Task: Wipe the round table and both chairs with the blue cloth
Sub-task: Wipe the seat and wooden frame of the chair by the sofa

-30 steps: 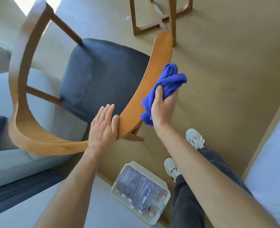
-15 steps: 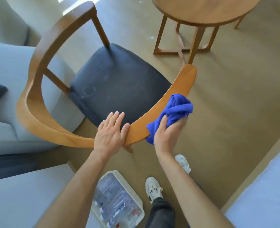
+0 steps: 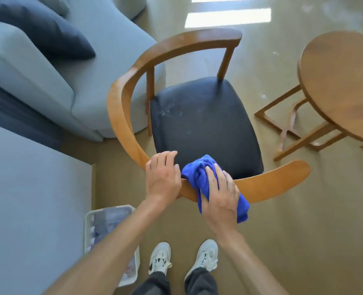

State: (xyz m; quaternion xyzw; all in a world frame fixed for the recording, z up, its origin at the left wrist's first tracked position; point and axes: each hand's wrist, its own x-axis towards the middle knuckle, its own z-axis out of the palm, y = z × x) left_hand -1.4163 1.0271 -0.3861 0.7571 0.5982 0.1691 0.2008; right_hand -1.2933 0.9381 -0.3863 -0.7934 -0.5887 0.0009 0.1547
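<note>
Where chair stands, tray (image 3: 112,209) of bottles (image 3: 103,222)

— From my feed, what can't you make out?

— The round table (image 3: 344,86) runs off the right edge, so I see only part of its top, and its far legs sit hidden beneath it. The tray (image 3: 110,211) of bottles by the feet is blurred, and the left forearm crosses over it; I can't read what the bottles are.

— And the hands?

— The right hand (image 3: 220,195) covers the middle of the blue cloth (image 3: 196,173), and the cloth hides the chair (image 3: 272,182) rail under it. The left hand (image 3: 162,177) masks the rail beside it. The sofa (image 3: 48,67) is cut off at the left and top.
</note>
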